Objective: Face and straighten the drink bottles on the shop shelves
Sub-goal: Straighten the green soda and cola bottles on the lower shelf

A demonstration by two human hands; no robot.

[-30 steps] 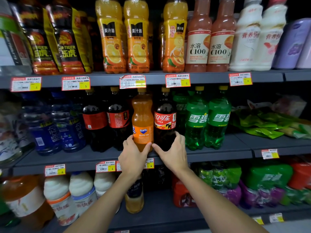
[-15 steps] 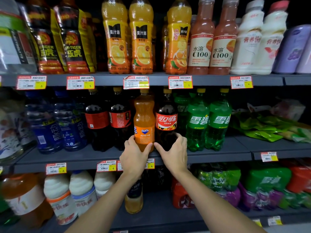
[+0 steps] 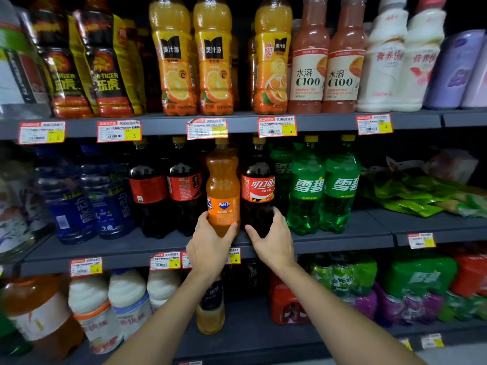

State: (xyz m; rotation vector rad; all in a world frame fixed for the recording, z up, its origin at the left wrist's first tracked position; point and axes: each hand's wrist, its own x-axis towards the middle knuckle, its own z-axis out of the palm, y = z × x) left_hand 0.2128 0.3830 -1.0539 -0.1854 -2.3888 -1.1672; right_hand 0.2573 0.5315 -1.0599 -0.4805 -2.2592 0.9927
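We steady two bottles near the front edge of the grey metal middle shelf (image 3: 342,243).
Our left hand (image 3: 208,250) wraps the smooth orange plastic Fanta bottle (image 3: 223,191) low down; our right hand (image 3: 275,247) seems to clasp the dark red-labelled cola bottle (image 3: 258,196) just beside it. Green Sprite bottles (image 3: 307,185) crowd the right.

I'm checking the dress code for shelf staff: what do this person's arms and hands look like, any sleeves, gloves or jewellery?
The left hand and right hand wear no gloves and no rings that show. The left forearm and right forearm carry no sleeve, watch or bracelet down to the picture's lower edge; anything worn higher up is out of view.
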